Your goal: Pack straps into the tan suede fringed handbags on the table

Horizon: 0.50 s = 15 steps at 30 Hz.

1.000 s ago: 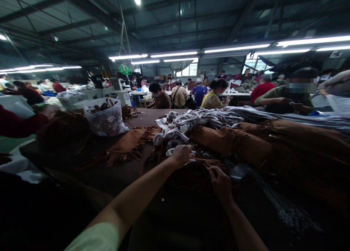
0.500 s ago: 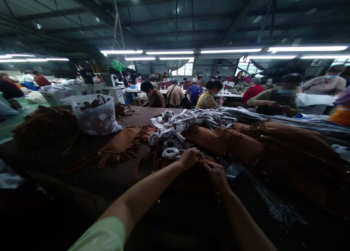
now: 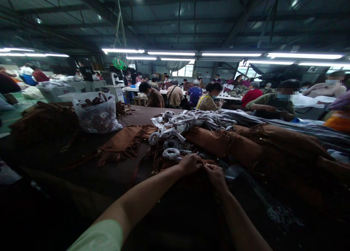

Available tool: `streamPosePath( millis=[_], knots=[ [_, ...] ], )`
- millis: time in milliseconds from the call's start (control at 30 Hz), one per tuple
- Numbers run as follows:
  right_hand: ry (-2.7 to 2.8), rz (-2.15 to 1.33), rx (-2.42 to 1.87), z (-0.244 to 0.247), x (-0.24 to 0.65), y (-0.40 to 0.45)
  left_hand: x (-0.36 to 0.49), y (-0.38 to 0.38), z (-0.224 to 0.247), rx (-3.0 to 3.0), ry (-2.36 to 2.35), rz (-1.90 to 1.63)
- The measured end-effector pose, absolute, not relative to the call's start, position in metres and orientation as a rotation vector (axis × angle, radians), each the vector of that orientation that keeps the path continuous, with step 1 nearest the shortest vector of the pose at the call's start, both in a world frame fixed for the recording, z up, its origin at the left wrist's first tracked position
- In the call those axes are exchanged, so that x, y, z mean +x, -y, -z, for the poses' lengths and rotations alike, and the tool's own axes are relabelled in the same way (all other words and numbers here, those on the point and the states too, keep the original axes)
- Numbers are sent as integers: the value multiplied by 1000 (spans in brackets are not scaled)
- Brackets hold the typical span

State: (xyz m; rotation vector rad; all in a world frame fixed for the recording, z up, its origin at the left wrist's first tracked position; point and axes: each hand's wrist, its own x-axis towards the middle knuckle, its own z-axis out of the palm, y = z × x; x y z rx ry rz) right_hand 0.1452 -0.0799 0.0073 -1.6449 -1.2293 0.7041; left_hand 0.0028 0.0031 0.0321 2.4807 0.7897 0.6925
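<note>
My left hand (image 3: pixel 191 163) and my right hand (image 3: pixel 215 174) meet at the middle of the dark table, fingertips almost touching. Both have closed fingers pinching at something small and dark that I cannot make out. Under and behind them lies brown fringed material (image 3: pixel 166 165), mostly in shadow. Just beyond my left hand sit grey wrapped coils (image 3: pixel 171 152). A brown fringed bag (image 3: pixel 120 143) lies flat to the left, and more brown bags (image 3: pixel 226 141) are piled to the right.
A clear plastic bag of brown straps (image 3: pixel 95 112) stands at the left beside a brown fringed heap (image 3: pixel 45 121). Grey wrapped strips (image 3: pixel 207 118) run along the back. Thin clear strands (image 3: pixel 262 192) lie at right. Several people sit beyond the table.
My hands have drawn slightly closer together, and the left has shifted a little down in view. The camera view has tilted slightly. A person at the right has moved their arms.
</note>
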Motion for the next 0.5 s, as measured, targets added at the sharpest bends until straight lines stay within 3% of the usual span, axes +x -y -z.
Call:
streamPosePath(
  millis=[233, 433, 500],
  knots=[
    [1304, -659, -1772, -3, 153, 77, 24, -17, -36, 1954, -1030, -386],
    [1276, -709, -1714, -2, 164, 75, 37, -7, -35, 2506, -1018, -586],
    [1301, -610, -1702, -5, 169, 79, 41, -7, -29, 2433, -914, -623]
  ],
)
